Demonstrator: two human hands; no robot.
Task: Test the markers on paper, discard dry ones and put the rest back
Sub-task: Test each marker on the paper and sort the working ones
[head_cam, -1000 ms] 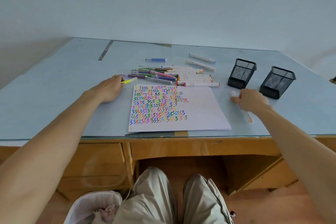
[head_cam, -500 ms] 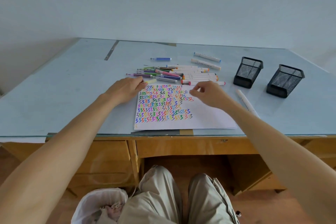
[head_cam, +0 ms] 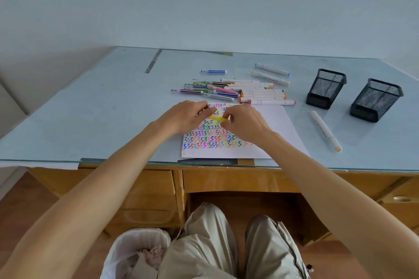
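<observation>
A yellow marker (head_cam: 218, 118) lies slanted between both my hands, just above the white paper (head_cam: 275, 124) covered with coloured squiggles. My left hand (head_cam: 184, 115) pinches its upper left end and my right hand (head_cam: 246, 121) pinches its lower right end. Behind the paper lies a pile of thin coloured markers (head_cam: 204, 91) and white-barrelled markers (head_cam: 260, 95). One white marker (head_cam: 324, 129) lies alone right of the paper. Two empty black mesh holders (head_cam: 326, 88) (head_cam: 375, 99) stand at the right.
A blue marker (head_cam: 214, 71) and two white markers (head_cam: 271, 73) lie further back on the glass-topped desk (head_cam: 90, 108). A white-lined waste bin (head_cam: 133, 251) stands on the floor by my left knee. Desk drawers are below the front edge.
My left hand carried the yellow marker from the pile's left end over the paper. My right hand left the white marker on the desk, moved left and took the yellow marker's other end.
</observation>
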